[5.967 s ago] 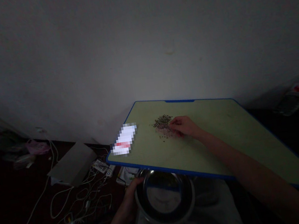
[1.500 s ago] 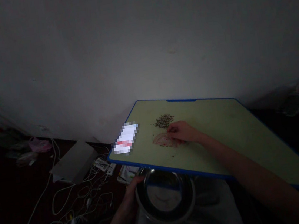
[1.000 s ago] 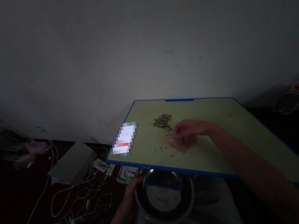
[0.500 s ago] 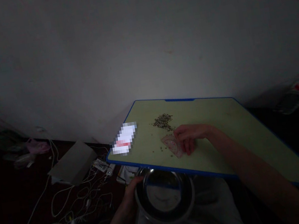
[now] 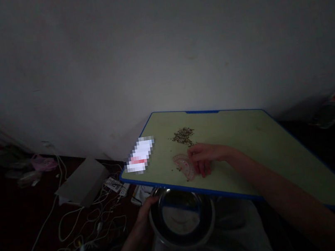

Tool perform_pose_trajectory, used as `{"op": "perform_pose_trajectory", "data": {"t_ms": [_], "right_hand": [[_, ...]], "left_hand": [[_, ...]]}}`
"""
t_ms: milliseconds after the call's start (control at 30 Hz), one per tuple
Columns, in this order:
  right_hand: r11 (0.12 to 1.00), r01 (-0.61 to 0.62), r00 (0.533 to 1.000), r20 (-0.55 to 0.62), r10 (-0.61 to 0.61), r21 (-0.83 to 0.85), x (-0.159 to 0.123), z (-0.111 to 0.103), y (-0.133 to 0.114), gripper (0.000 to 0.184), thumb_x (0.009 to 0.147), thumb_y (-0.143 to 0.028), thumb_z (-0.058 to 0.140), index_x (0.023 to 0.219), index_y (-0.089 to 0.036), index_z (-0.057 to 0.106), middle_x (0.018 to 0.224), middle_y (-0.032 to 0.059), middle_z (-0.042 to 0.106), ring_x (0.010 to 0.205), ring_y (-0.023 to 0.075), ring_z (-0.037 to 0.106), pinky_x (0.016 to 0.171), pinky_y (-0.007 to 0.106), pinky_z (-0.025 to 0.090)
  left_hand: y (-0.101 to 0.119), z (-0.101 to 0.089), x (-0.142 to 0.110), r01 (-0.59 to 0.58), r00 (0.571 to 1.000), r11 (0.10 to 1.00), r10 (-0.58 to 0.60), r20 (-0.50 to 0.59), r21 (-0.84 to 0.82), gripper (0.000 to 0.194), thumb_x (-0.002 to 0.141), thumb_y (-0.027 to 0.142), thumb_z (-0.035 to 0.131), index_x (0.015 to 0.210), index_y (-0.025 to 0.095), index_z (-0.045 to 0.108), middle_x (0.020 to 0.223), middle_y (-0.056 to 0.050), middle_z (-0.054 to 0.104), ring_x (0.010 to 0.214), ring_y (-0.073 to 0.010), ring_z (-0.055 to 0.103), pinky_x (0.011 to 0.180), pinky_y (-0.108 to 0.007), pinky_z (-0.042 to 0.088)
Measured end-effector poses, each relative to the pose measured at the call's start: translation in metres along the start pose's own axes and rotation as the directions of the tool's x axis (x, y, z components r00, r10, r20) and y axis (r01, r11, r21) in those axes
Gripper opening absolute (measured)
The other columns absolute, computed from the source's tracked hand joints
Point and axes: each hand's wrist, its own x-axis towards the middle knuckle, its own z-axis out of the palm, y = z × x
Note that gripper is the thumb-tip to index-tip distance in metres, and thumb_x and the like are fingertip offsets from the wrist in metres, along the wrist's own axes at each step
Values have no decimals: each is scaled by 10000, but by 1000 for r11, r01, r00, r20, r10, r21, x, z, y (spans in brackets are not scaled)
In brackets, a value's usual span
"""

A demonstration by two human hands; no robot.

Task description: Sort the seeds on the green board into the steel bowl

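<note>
My right hand (image 5: 202, 160) is closed on a clear protractor (image 5: 183, 166) with red markings, which lies low against the tabletop. A few small dark grains show at the protractor's left edge. Just beyond it is a loose heap of small dark grains (image 5: 183, 135). Below the table's near edge, my left hand (image 5: 147, 212) grips the left rim of a shiny metal bowl (image 5: 181, 217) in my lap. Part of the bowl's far rim is hidden under the table edge.
The pale green table (image 5: 234, 132) has a blue rim and stands against the wall. A lit phone (image 5: 140, 155), its screen blurred out, lies at its left edge. On the dark floor to the left are tangled white cables (image 5: 96, 216) and a grey box (image 5: 83, 182).
My right hand has slid the protractor a little to the left over the tabletop, towards the few scattered grains. My left hand and the bowl have hardly moved.
</note>
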Motion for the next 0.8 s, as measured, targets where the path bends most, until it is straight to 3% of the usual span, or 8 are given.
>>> {"op": "perform_pose_trajectory", "data": {"t_ms": [133, 233, 300, 367, 467, 533, 600, 800], "right_hand": [[997, 77, 994, -78, -78, -17, -3, -6, -1, 220, 758, -336, 563, 817, -176, 424, 657, 32, 678, 493, 137, 644, 376, 176, 444], [981, 159, 945, -270, -185, -115, -1, -9, -2, 195, 772, -329, 557, 823, -164, 467, 650, 34, 671, 455, 115, 613, 365, 171, 408], [948, 155, 837, -473, -276, -278, 4, -7, -4, 170, 801, -326, 525, 820, -157, 526, 624, 26, 663, 417, 101, 578, 374, 186, 396], [872, 80, 665, -625, -408, -483, 11, -1, -7, 193, 832, -320, 493, 856, -157, 594, 636, 26, 670, 450, 110, 585, 443, 212, 428], [669, -46, 488, -601, -633, -742, 22, 12, -12, 250, 873, -295, 457, 975, -169, 648, 842, 60, 707, 691, 160, 651, 657, 266, 481], [532, -122, 487, -518, -703, -838, 27, 20, -14, 290, 899, -274, 419, 1050, -168, 642, 978, 82, 692, 832, 186, 645, 757, 293, 472], [431, -208, 534, -471, -702, -878, 31, 26, -16, 325, 916, -257, 380, 1119, -164, 616, 1038, 103, 671, 875, 200, 633, 776, 305, 469], [283, -333, 659, -437, -613, -899, 35, 32, -16, 348, 931, -249, 335, 1160, -176, 587, 985, 115, 662, 794, 202, 631, 686, 297, 476]], "left_hand": [[-2, -3, 4, -14, 1000, 1000, 14, -15, 1, 158, 636, 281, 683, 729, 153, 697, 752, -35, 730, 813, -241, 636, 775, -335, 442], [0, -3, 1, 8, 1000, 1000, -8, -8, 5, 162, 646, 293, 678, 731, 158, 704, 696, -21, 721, 768, -227, 635, 760, -326, 438], [1, -2, -2, 23, 1000, 1000, -23, -9, -10, 174, 645, 292, 679, 759, 164, 708, 703, -23, 723, 756, -223, 633, 755, -323, 434], [2, 0, -4, 5, 1000, 1000, -5, -13, -22, 175, 647, 286, 675, 771, 168, 709, 690, -23, 720, 736, -218, 629, 746, -319, 430], [5, 4, -3, 34, 999, 999, -34, -15, -25, 147, 669, 295, 648, 719, 166, 698, 603, -7, 691, 654, -198, 611, 706, -310, 425], [7, 7, -2, 93, 996, 995, -94, -7, -23, 156, 686, 302, 623, 675, 159, 687, 591, -11, 688, 614, -190, 598, 679, -310, 421], [8, 7, -2, 114, 993, 993, -114, 8, -11, 175, 697, 306, 606, 654, 155, 683, 599, -18, 690, 603, -189, 592, 668, -311, 418], [7, -1, -8, -78, 997, 996, 78, -7, 51, 101, 628, 236, 681, 713, 188, 705, 747, -20, 719, 783, -213, 609, 744, -292, 421]]}}
